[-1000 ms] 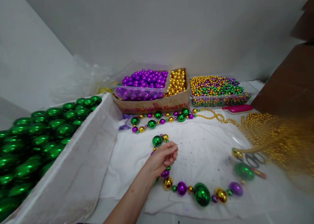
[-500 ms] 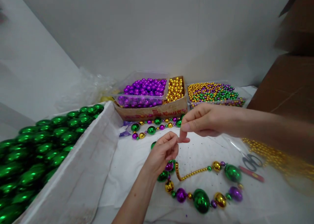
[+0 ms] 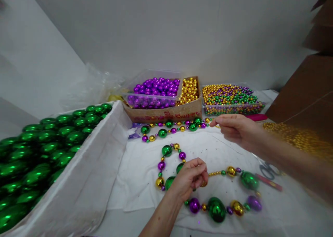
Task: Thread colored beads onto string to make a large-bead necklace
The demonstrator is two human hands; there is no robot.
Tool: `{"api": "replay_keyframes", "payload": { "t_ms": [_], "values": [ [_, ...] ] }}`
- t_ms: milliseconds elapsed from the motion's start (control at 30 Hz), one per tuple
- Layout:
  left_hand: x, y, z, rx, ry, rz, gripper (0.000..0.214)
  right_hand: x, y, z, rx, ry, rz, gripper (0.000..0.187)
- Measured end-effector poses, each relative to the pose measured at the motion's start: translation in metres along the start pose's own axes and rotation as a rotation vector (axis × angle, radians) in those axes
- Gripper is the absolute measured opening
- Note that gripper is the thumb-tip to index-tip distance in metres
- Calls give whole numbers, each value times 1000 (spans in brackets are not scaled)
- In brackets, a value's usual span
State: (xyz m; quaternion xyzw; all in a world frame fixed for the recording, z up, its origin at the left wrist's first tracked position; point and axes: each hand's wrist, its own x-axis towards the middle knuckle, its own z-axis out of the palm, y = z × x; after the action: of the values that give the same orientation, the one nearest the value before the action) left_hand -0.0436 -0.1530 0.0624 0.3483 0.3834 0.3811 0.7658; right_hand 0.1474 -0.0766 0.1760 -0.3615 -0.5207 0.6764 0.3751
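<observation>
My left hand (image 3: pixel 192 176) is closed in a pinch above the large bead necklace (image 3: pixel 216 209), its fingers hiding part of the gold beads there; what it pinches, if anything, is too small to make out. Higher and to the right, my right hand (image 3: pixel 231 126) has thumb and fingers pressed together near the end of a smaller bead strand (image 3: pixel 162 133); nothing can be made out between the fingertips. The necklace has big green, gold and purple beads with small ones between, and a run of small gold beads (image 3: pixel 214 174).
A white box of large green beads (image 3: pixel 49 147) stands left. Behind are a clear tub (image 3: pixel 132 101) of purple beads, a cardboard box (image 3: pixel 166 115) with gold beads, and a tray (image 3: pixel 234 109) of mixed beads. Scissors (image 3: pixel 267 171), a red-handled tool (image 3: pixel 270 183) and gold strands (image 3: pixel 288 133) lie right.
My hands, close together before, have moved apart: the left down and right to the necklace, the right upward and to the right. The view has shifted slightly.
</observation>
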Motion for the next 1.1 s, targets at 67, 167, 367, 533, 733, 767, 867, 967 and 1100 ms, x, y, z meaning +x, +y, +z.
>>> {"api": "replay_keyframes", "payload": {
  "t_ms": [67,167,367,533,733,767,867,967,1100],
  "values": [
    [3,-6,-2,-19,5,-26,27,-10,3,-1,-90,-26,13,19],
    [6,0,-7,-58,41,11,27,-32,-3,-2,-251,-41,14,25],
    [9,32,-9,49,70,139,23,-60,-27,2,-584,28,-214,21],
    [17,42,-4,59,36,119,24,-45,-33,9,-380,-82,-184,22],
    [26,44,12,-2,-34,83,24,-5,-23,13,-168,-237,-13,25],
    [26,43,13,8,-35,82,24,0,-20,11,-147,-230,-7,24],
    [28,38,10,31,-21,66,24,12,-7,-5,-74,-140,-20,22],
    [30,31,4,44,7,28,24,12,11,-33,-131,-35,-38,25],
    [44,22,3,126,42,-49,24,-9,37,-78,-775,282,-74,35]
  ]
}}
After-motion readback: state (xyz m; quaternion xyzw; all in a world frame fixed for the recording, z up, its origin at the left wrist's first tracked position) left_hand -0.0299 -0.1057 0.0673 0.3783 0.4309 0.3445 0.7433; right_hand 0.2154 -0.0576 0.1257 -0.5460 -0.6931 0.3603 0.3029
